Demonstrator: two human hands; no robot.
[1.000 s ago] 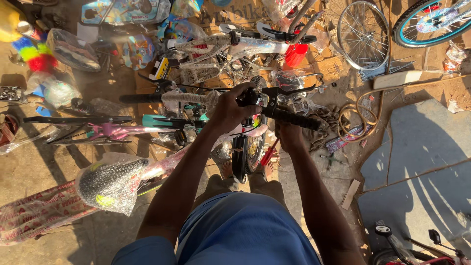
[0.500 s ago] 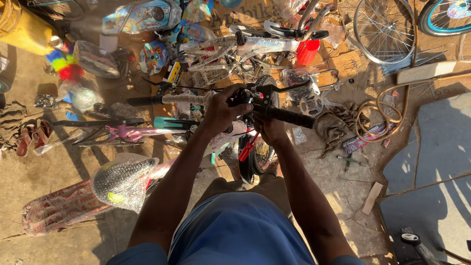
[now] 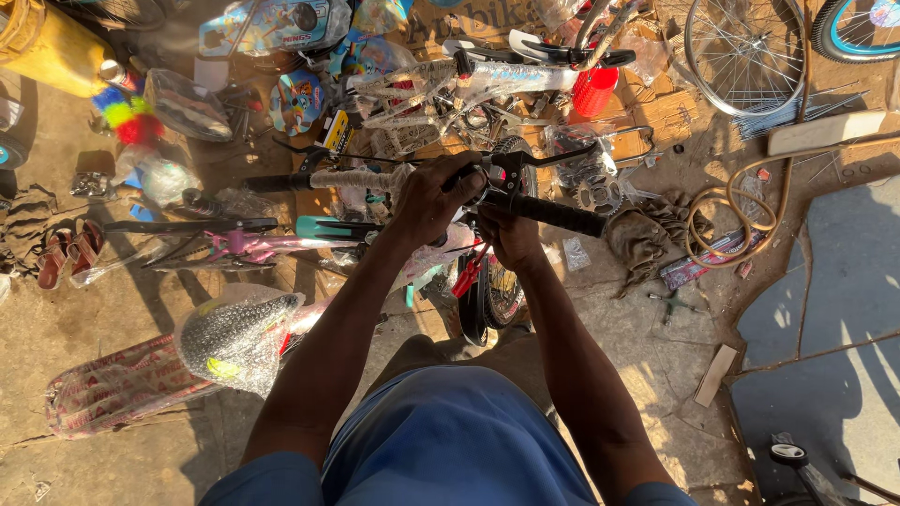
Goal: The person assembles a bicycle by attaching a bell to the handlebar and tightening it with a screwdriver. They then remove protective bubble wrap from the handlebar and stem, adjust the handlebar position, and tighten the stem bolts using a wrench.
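Note:
I look down on a bicycle handlebar (image 3: 361,179), wrapped in plastic on its left half, with a black grip (image 3: 561,215) on the right end. My left hand (image 3: 433,199) is closed over the bar near its middle, next to the brake lever (image 3: 539,157). My right hand (image 3: 511,234) grips the bar from below, just inside the black grip. Under both hands the bicycle's front wheel (image 3: 492,290) stands upright between my knees.
Wrapped bicycle frames (image 3: 487,80), a pink frame (image 3: 244,245), a red cup (image 3: 594,91), spoked wheels (image 3: 741,42), a hose coil (image 3: 722,225), a rag (image 3: 647,234), sandals (image 3: 66,253), a yellow container (image 3: 52,52) and a bagged tyre (image 3: 234,333) lie around me.
The view has drifted, shifting the clutter down and right in the frame. Both hands stay on the handlebar; the right hand has slid closer under the bar's middle.

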